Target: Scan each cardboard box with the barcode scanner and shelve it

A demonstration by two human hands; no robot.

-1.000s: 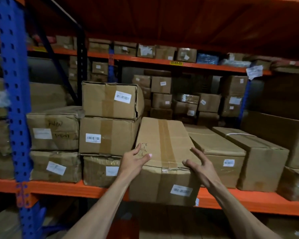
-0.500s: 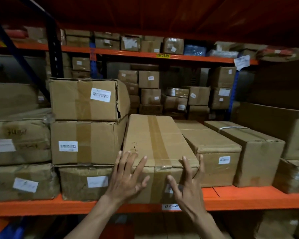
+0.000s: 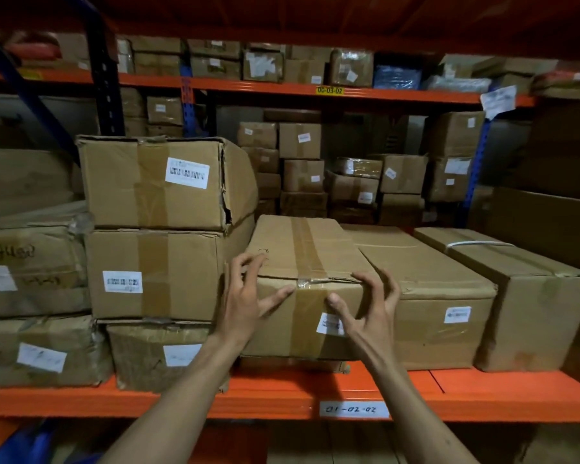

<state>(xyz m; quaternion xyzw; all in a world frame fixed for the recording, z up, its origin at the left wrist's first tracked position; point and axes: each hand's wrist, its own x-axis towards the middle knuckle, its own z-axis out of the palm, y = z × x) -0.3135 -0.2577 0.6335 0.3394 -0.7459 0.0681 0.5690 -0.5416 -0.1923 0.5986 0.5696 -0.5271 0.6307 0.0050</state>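
A long taped cardboard box (image 3: 302, 249) lies lengthwise on the orange shelf (image 3: 282, 395), its front end facing me with a white barcode label (image 3: 329, 324) partly behind my thumb. My left hand (image 3: 245, 306) is at the box's front left corner, fingers spread and curled, thumb on the front face. My right hand (image 3: 365, 309) is at the front right corner in the same clawed pose. Neither hand closes around anything. No barcode scanner is in view.
Two stacked labelled boxes (image 3: 154, 229) stand tight against the long box's left side, and a similar long box (image 3: 429, 289) lies against its right. The shelf beam carries a tag reading 01-02-02 (image 3: 354, 409). More boxes fill the racks behind and above.
The long box has slid further back onto the shelf, its front end now behind the beam. My hands went from flat palms on its front to curled fingertips at its corners.
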